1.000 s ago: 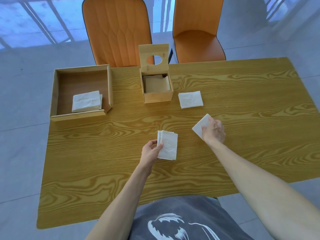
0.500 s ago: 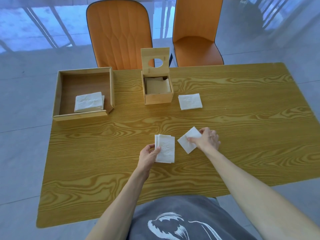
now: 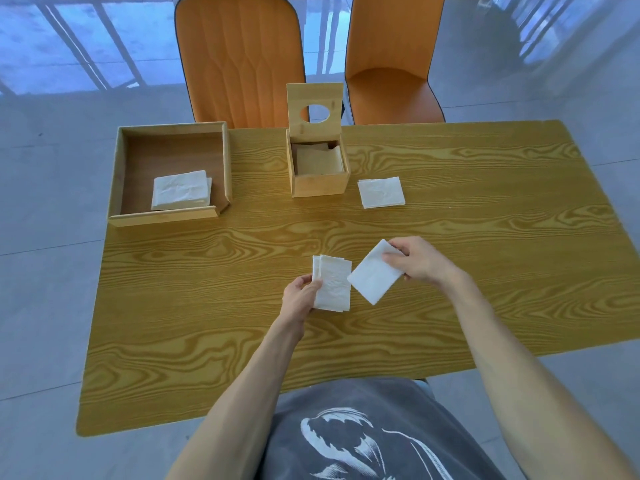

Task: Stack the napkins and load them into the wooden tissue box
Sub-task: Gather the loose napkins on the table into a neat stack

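Observation:
My left hand point(image 3: 300, 295) grips a small stack of white napkins point(image 3: 333, 286) at its left edge, above the table's middle. My right hand point(image 3: 417, 259) pinches a single white napkin point(image 3: 372, 277), tilted like a diamond, its left corner almost touching the stack. The wooden tissue box point(image 3: 318, 183) stands at the back centre, its lid with a round hole raised upright, napkins lying inside it. Another white napkin point(image 3: 381, 192) lies flat just right of the box.
A shallow wooden tray point(image 3: 117, 168) at the back left holds a pile of napkins point(image 3: 181, 189). Two orange chairs point(image 3: 242, 57) stand behind the wooden table point(image 3: 485, 237). Grey floor surrounds the table.
My right hand has lifted a single napkin from the table's right side and carried it left toward the stack. My left hand has held the stack nearly still.

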Tool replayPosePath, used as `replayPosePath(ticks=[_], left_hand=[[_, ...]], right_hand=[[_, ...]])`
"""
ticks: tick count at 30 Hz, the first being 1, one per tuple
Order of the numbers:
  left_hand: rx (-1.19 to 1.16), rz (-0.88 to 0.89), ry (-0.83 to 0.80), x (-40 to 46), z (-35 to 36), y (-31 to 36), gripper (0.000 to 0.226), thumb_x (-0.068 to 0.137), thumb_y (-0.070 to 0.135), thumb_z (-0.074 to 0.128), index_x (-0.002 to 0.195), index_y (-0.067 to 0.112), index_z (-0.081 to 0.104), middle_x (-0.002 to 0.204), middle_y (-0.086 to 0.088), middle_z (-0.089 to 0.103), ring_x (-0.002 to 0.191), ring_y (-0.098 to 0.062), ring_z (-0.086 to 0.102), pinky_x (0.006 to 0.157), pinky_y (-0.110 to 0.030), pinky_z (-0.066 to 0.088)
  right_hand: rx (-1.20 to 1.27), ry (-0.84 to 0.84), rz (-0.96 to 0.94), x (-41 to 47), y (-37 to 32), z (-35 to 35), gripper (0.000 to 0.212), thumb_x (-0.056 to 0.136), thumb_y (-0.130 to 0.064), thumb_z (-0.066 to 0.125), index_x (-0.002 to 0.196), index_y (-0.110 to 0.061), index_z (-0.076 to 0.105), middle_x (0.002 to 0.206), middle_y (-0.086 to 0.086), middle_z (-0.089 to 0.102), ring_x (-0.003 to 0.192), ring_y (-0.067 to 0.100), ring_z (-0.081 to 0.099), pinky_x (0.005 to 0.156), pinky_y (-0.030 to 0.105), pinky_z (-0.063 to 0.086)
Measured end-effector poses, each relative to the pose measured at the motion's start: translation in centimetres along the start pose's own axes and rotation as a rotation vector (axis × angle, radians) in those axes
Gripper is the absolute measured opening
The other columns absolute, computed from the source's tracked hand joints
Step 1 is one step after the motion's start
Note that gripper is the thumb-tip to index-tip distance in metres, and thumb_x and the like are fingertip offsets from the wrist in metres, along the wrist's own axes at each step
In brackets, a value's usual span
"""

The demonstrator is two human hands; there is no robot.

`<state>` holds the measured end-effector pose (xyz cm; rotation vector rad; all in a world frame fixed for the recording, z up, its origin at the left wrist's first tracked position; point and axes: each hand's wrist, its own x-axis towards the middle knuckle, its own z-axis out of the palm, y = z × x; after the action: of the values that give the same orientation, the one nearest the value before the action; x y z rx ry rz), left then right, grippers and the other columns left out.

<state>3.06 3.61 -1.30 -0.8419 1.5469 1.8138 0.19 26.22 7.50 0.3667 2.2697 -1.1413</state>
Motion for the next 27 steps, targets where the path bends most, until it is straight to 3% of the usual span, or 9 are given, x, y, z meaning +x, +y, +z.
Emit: replayPosePath(ticks=[4,11,16,20,23,25,27], left_hand=[[-0.021,-0.003,-0.019,0.1,-0.1,-0.1,0.023,0.094,0.014,0.06,0.117,0.012,0.062,0.101,-0.004,0.072,0.087,-0.019,0.068,0.085,-0.037,0.056],[-0.035,-0.001,-0.031,-0.1,-0.1,0.0,0.024,0.093,0.015,0.06,0.116,0.013,0.062,0.097,-0.004,0.072,0.082,-0.017,0.068,0.073,-0.029,0.056],[-0.011,0.001,-0.038,-0.4,-0.2,0.1,0.025,0.091,0.019,0.061,0.116,0.015,0.063,0.103,-0.007,0.073,0.086,-0.02,0.068,0.071,-0.03,0.055],[-0.032,-0.015,-0.03,-0.1,-0.3,0.1,0.022,0.092,0.017,0.059,0.113,0.014,0.065,0.098,-0.006,0.073,0.085,-0.02,0.068,0.075,-0.033,0.056],[-0.045,-0.034,-0.014,0.0,-0.3,0.3,0.012,0.093,0.023,0.059,0.099,0.018,0.068,0.095,-0.005,0.071,0.083,-0.02,0.066,0.079,-0.036,0.055],[-0.062,-0.044,-0.015,-0.1,-0.2,0.4,0.016,0.092,0.031,0.062,0.097,0.017,0.069,0.092,-0.003,0.072,0.083,-0.02,0.066,0.08,-0.036,0.054],[-0.058,-0.029,-0.017,-0.1,-0.1,0.3,0.026,0.089,0.034,0.068,0.107,0.015,0.068,0.097,-0.004,0.074,0.087,-0.021,0.069,0.079,-0.033,0.054]], right_hand=[[-0.056,-0.174,-0.021,-0.3,-1.7,0.3,0.015,0.098,-0.015,0.055,0.095,-0.021,0.068,0.077,-0.006,0.062,0.067,0.01,0.054,0.056,0.023,0.041],[-0.095,-0.296,0.019,1.9,-2.0,3.4,0.021,0.095,-0.019,0.064,0.113,-0.009,0.068,0.105,0.01,0.073,0.088,0.018,0.065,0.074,0.033,0.051],[-0.06,-0.259,-0.021,3.6,-1.7,5.0,0.019,0.095,-0.02,0.064,0.111,-0.011,0.07,0.109,0.009,0.073,0.096,0.018,0.066,0.084,0.034,0.053],[-0.089,-0.184,-0.042,4.9,-1.5,6.0,0.013,0.094,-0.024,0.064,0.105,-0.019,0.07,0.104,0.001,0.07,0.095,0.016,0.063,0.074,0.029,0.05],[-0.119,-0.116,-0.052,5.6,-1.5,6.6,0.015,0.093,-0.028,0.065,0.105,-0.021,0.07,0.102,-0.002,0.069,0.091,0.013,0.061,0.066,0.024,0.045],[-0.134,-0.101,-0.07,5.9,-1.4,6.8,0.016,0.092,-0.027,0.066,0.105,-0.021,0.071,0.103,-0.002,0.07,0.094,0.014,0.061,0.067,0.024,0.046],[-0.15,-0.085,-0.096,6.0,-1.2,7.0,0.016,0.091,-0.026,0.067,0.105,-0.02,0.072,0.102,-0.003,0.07,0.097,0.014,0.062,0.072,0.026,0.046]])
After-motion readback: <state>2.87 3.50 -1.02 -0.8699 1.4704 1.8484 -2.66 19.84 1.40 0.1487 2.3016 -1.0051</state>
